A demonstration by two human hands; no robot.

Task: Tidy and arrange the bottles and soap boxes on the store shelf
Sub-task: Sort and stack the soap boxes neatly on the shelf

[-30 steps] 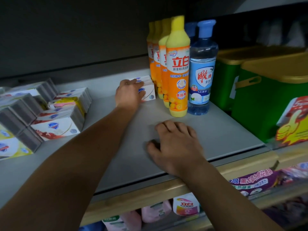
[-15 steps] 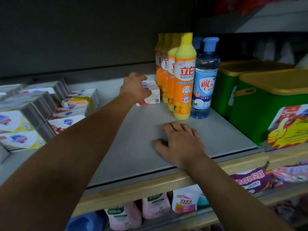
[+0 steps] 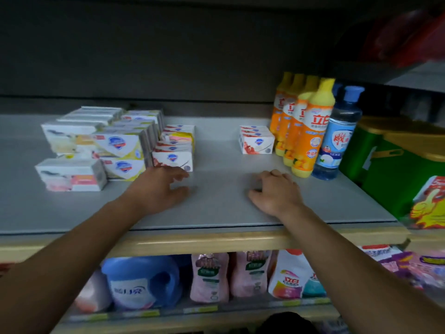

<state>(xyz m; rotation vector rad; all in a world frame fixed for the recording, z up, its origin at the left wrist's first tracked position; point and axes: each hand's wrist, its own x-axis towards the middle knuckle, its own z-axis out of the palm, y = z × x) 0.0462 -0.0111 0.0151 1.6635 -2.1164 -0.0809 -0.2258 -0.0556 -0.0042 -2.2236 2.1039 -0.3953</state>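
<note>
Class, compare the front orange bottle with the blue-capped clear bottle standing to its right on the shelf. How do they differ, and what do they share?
The front orange bottle is opaque orange with a yellow top; the blue-capped clear bottle is see-through with a blue cap.
The orange bottle heads a row of matching bottles running back; behind the clear bottle only one more blue cap shows.
The orange bottle's label is orange; the clear bottle's is blue and white.
Both stand upright, side by side, on the shelf.

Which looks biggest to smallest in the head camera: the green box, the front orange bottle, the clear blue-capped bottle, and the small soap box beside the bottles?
1. Green box, though partly cut off by the frame.
2. Front orange bottle.
3. Clear bottle, slightly shorter; close to the orange one.
4. Soap box, clearly smallest, though it sits a little farther back.
</note>
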